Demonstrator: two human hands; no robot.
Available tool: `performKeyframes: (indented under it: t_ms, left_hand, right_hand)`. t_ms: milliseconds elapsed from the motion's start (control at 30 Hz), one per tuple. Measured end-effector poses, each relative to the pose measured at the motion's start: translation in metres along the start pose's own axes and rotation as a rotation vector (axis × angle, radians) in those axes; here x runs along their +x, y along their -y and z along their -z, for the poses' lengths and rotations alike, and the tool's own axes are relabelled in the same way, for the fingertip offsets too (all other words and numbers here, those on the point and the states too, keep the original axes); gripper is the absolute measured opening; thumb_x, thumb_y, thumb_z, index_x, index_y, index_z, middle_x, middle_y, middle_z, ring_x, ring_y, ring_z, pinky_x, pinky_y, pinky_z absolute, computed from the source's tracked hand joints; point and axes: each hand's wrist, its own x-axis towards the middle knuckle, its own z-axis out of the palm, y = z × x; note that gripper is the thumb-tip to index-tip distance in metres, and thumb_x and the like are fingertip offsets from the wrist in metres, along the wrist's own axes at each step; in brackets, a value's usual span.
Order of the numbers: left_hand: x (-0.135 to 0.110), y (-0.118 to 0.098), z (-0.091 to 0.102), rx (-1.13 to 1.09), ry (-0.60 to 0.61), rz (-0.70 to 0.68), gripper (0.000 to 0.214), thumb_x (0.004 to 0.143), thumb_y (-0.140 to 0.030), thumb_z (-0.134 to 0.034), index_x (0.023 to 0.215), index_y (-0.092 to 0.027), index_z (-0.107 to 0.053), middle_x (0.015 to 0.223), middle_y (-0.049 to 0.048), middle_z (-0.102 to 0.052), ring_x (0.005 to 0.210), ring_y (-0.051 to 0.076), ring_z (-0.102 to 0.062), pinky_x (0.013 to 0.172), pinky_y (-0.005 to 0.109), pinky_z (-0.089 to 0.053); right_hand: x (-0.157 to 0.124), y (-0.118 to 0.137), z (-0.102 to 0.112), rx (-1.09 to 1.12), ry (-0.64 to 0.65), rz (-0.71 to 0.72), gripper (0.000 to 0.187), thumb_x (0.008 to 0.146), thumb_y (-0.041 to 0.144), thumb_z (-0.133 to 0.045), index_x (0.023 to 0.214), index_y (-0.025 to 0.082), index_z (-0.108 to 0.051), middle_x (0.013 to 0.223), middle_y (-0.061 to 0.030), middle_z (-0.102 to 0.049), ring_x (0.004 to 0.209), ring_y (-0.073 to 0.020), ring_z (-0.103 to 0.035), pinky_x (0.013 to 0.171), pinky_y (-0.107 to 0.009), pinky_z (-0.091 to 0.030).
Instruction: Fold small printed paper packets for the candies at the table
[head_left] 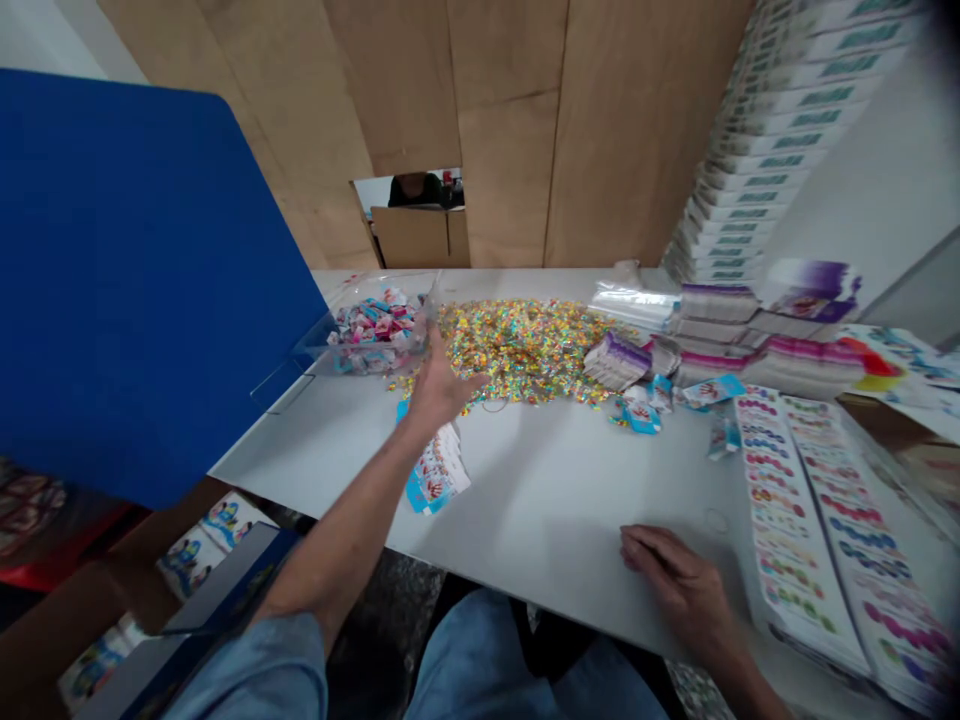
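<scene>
Resting near the table [525, 490] edge in head view: right hand [675, 580], fingers curled narrow; can't tell if it holds anything. Left hand [437, 388] wide, thumb out from fingers, at the clear bin's [347, 358] right end; can't tell if touching. Packets [382, 322] sit in the bin; that portion looks done. Bits [525, 350] lie loose in a large heap beyond the hands; plenty looks left. Cards [442, 468] lie fanned, nearer than the left hand.

On the white tabletop [547, 480] lay a clear plastic bin [360, 353], a heap of tiny multicoloured pieces [525, 350], blue-and-white cards [435, 475], purple-edged stacks [716, 303] and printed sheets [780, 510]
</scene>
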Motion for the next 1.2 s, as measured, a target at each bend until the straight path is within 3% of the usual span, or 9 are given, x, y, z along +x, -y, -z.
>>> performKeyframes:
  t_ms: [200,300,367,533,667,833,933,1067,1200]
  left_hand:
    - [-0.111,-0.035,-0.103,-0.072,0.328,0.131,0.056,0.083,-0.049,-0.075,0.127,-0.015,-0.067,0.124,0.016,-0.073,0.069,0.019,-0.071,0.075,0.034,-0.059]
    - [-0.139,-0.04,-0.132,-0.162,0.469,0.202,0.048,0.083,-0.051,-0.071,0.116,-0.017,-0.073,0.114,0.011,-0.077,0.072,0.02,-0.072,0.077,0.033,-0.059]
    - [-0.145,-0.036,-0.144,-0.228,0.515,0.267,0.047,0.08,-0.054,-0.071,0.109,-0.018,-0.075,0.105,0.0091,-0.079,0.074,0.021,-0.072,0.074,0.032,-0.058]
    - [-0.152,-0.029,-0.148,-0.385,0.534,0.382,0.049,0.08,-0.058,-0.068,0.102,-0.015,-0.076,0.079,0.0053,-0.076,0.063,0.018,-0.066,0.059,0.027,-0.052]
    - [-0.155,-0.03,-0.147,-0.394,0.49,0.392,0.046,0.077,-0.059,-0.071,0.095,-0.017,-0.077,0.08,0.005,-0.076,0.066,0.018,-0.065,0.06,0.026,-0.053]
    - [-0.158,-0.029,-0.149,-0.387,0.478,0.375,0.039,0.081,-0.053,-0.068,0.094,-0.017,-0.077,0.08,0.0042,-0.075,0.067,0.017,-0.066,0.063,0.027,-0.053]
    - [-0.159,-0.028,-0.15,-0.37,0.474,0.356,0.036,0.084,-0.05,-0.067,0.095,-0.017,-0.077,0.081,0.0036,-0.075,0.066,0.016,-0.065,0.064,0.026,-0.052]
    - [-0.16,-0.023,-0.151,-0.352,0.47,0.357,0.036,0.083,-0.05,-0.068,0.096,-0.018,-0.078,0.078,0.0032,-0.075,0.068,0.017,-0.064,0.065,0.027,-0.051]
    - [-0.158,-0.028,-0.146,-0.387,0.482,0.403,0.043,0.082,-0.055,-0.068,0.098,-0.016,-0.077,0.073,0.0037,-0.072,0.065,0.017,-0.064,0.061,0.027,-0.053]
  right_hand:
    - [-0.013,0.044,0.016,-0.143,-0.013,0.22,0.017,0.097,0.028,-0.063,0.102,0.028,-0.079,0.092,-0.0066,-0.077,0.082,-0.0224,-0.076,0.072,-0.033,-0.065]
    - [-0.007,0.071,0.05,-0.273,0.087,0.266,0.02,0.099,0.024,-0.062,0.113,0.026,-0.076,0.104,-0.0078,-0.077,0.097,-0.0214,-0.075,0.085,-0.034,-0.064]
    - [0.002,0.073,0.088,-0.349,0.044,0.229,0.021,0.099,0.027,-0.064,0.116,0.026,-0.075,0.111,-0.0087,-0.076,0.103,-0.0217,-0.073,0.091,-0.037,-0.062]
    - [0.04,0.021,0.209,-0.485,-0.197,0.076,0.031,0.095,0.043,-0.068,0.119,0.025,-0.073,0.12,-0.0099,-0.075,0.108,-0.0255,-0.072,0.095,-0.046,-0.06]
    - [0.081,-0.041,0.268,-0.616,-0.11,-0.014,0.056,0.086,0.051,-0.076,0.135,0.027,-0.066,0.146,-0.0134,-0.061,0.138,-0.0332,-0.055,0.111,-0.058,-0.047]
    - [0.092,-0.079,0.272,-0.584,0.095,-0.11,0.051,0.084,0.058,-0.075,0.127,0.031,-0.072,0.141,-0.0104,-0.065,0.136,-0.0317,-0.057,0.114,-0.061,-0.043]
    - [0.087,-0.088,0.261,-0.52,-0.002,-0.058,0.044,0.089,0.062,-0.068,0.113,0.027,-0.079,0.139,-0.0124,-0.066,0.137,-0.0313,-0.056,0.115,-0.06,-0.041]
    - [0.089,-0.086,0.255,-0.535,-0.139,-0.016,0.033,0.083,0.057,-0.076,0.088,0.024,-0.083,0.137,-0.0126,-0.067,0.136,-0.033,-0.055,0.116,-0.059,-0.038]
    - [0.088,-0.046,0.258,-0.553,-0.325,0.089,0.022,0.086,0.048,-0.077,0.087,0.026,-0.082,0.131,-0.0091,-0.071,0.136,-0.0321,-0.055,0.12,-0.06,-0.032]
